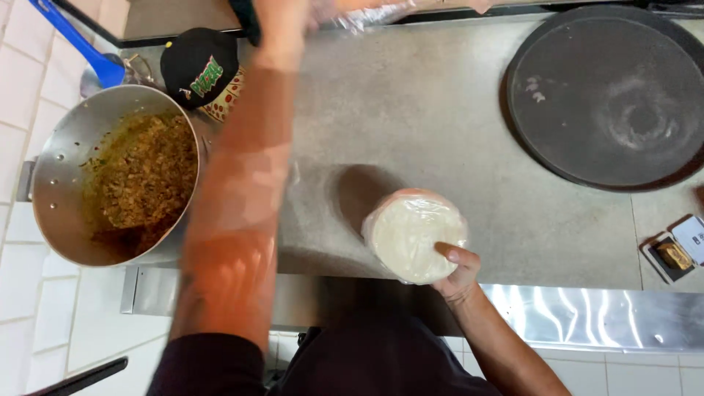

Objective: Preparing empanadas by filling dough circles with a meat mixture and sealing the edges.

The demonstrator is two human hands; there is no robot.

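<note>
Head cam, looking down on grey counter (411,110) w/ steel front edge (572,315) near the person. R hand (458,275) at near edge of counter, gripping a stack of pale round tortillas in clear plastic wrap (414,235); thumb lies on top face of stack, fingers hidden under it, so hand is closed around the near-right rim. Stack appears lifted off the counter, w/ a dark round shadow just to its left and slightly farther. L arm (235,205) stretched far across the counter, blurred; L hand (293,11) at top edge of frame, mostly cut off, touching or beside crinkled clear plastic (367,15) at far side. Can't tell if it's open or holding. Left of arm: big metal pot (66,161) hanging partly past the counter's left end, holding brown minced filling (147,176). Blue-handled utensil (81,44) far left, just beyond pot. Black cap w/ green lettering (198,66) near far rim of pot, sitting on a patterned item. Far right: large round dark griddle (609,95), bare, w/ pale smudges near centre. Near right edge: small dark tray w/ a brownish block (671,257), well apart from the stack. White tile floor (44,323) below left.
</note>
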